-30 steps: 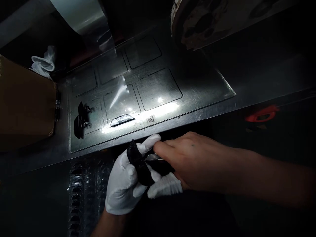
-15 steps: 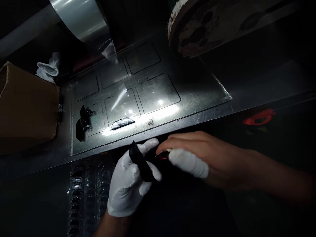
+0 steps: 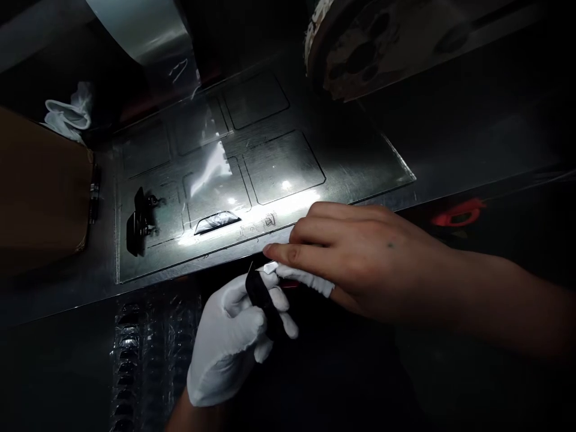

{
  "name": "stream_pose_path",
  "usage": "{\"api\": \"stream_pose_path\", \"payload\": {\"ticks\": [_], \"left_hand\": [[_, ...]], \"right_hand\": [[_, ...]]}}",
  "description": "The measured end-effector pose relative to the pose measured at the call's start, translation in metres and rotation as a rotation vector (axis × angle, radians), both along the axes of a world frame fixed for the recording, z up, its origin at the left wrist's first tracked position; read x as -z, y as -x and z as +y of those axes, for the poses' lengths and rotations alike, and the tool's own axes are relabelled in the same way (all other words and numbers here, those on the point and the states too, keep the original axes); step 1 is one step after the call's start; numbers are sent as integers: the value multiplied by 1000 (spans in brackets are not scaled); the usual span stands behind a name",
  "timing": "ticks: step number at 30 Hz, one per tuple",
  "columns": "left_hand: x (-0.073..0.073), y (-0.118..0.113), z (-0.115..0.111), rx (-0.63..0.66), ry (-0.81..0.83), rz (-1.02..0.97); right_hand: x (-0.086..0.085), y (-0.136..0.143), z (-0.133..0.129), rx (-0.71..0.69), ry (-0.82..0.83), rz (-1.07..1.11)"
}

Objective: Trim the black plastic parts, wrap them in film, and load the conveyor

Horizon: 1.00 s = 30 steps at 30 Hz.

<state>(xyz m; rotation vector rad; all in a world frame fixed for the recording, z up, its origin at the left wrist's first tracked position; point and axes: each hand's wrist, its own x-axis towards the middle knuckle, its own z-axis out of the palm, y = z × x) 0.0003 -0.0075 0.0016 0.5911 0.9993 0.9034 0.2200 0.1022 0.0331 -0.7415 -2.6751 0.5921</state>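
My left hand (image 3: 229, 342), in a white glove, holds a narrow black plastic piece (image 3: 263, 300) with slanted ends between thumb and fingers. Bare apart from a white cover on the thumb, my right hand (image 3: 355, 258) pinches a small, shiny blade-like piece (image 3: 270, 267) at the upper end of the black part. Whether the two touch is unclear. Beyond my hands, a flat trapezoid piece with a glossy face (image 3: 218, 222) lies on the scratched metal plate (image 3: 351, 162). To its left, another black part (image 3: 137, 222) stands on the plate.
A cardboard box (image 3: 40, 186) is at the left, with a white glove (image 3: 69, 114) behind it. A roll of clear film (image 3: 144, 30) hangs above the plate. Below the table edge, clear trays (image 3: 128, 360) hold several black parts. A large wheel (image 3: 342, 54) stands at upper right, red-handled scissors (image 3: 459, 213) at right.
My right hand has moved left and up, bringing the blade-like piece to the upper end of the black part. The left hand still holds that part. The view has shifted slightly.
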Motion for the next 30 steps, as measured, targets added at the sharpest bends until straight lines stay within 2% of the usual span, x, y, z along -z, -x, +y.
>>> {"api": "stream_pose_path", "payload": {"ticks": [5, 14, 18, 22, 26, 30], "left_hand": [[-3, 3, 1, 6, 34, 16], [-8, 11, 7, 41, 124, 117], [-4, 18, 4, 36, 123, 42], [-3, 22, 2, 24, 115, -42], [-2, 23, 1, -27, 67, -11], [-2, 25, -1, -16, 43, 43]], "right_hand": [[-4, 4, -1, -9, -35, -69], [0, 14, -3, 15, -115, -190], [-1, 16, -4, 29, -22, -183], [-5, 16, -7, 119, 126, -37], [-11, 19, -10, 88, 218, -21], [-17, 27, -12, 66, 224, -92]]}}
